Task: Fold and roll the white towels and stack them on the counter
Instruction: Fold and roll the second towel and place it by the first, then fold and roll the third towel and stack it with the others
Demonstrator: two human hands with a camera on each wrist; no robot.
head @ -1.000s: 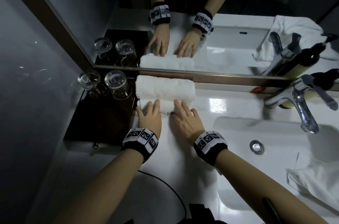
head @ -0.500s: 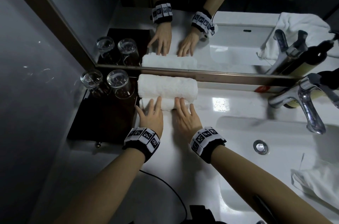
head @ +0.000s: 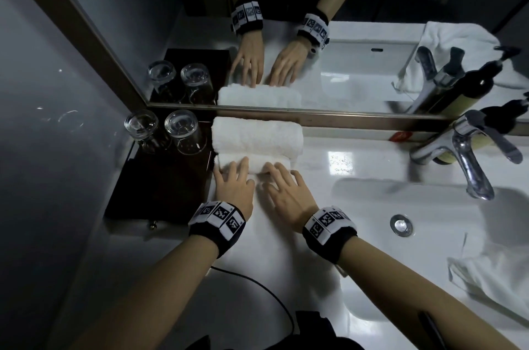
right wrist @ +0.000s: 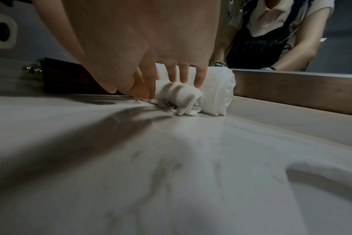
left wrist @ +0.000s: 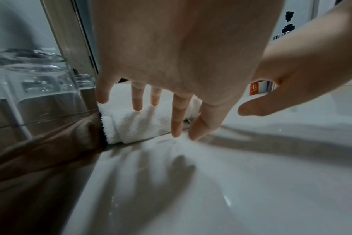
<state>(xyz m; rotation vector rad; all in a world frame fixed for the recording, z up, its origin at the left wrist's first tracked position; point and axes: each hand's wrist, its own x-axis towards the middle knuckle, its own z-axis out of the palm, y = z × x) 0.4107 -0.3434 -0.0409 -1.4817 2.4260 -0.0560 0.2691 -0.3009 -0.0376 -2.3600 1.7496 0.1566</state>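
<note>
In the head view, a small rolled towel (head: 254, 164) lies on the white counter (head: 286, 278) left of centre, touching a larger rolled towel (head: 256, 136) that sits just behind it against the mirror frame (head: 357, 117). The left hand (head: 233, 182) and the right hand (head: 287, 192) rest side by side on the small roll, fingers straight and slightly spread, pressing its near side. Two upturned glasses (head: 164, 132) stand on a dark tray (head: 160, 186) at the left. A tap (head: 469, 155) and a sink (head: 429, 206) fill the right side, with a loose white towel (head: 492, 278) at the lower right.

In the left wrist view, the left hand's fingers (left wrist: 177, 117) reach down straight over the small roll at centre, fingertips at its near edge; the right hand enters from the upper right.

In the right wrist view, the right hand's fingers (right wrist: 183, 74) point down, straight and close together, touching the top of the small roll at centre, with the larger roll just beside it on the right.
</note>
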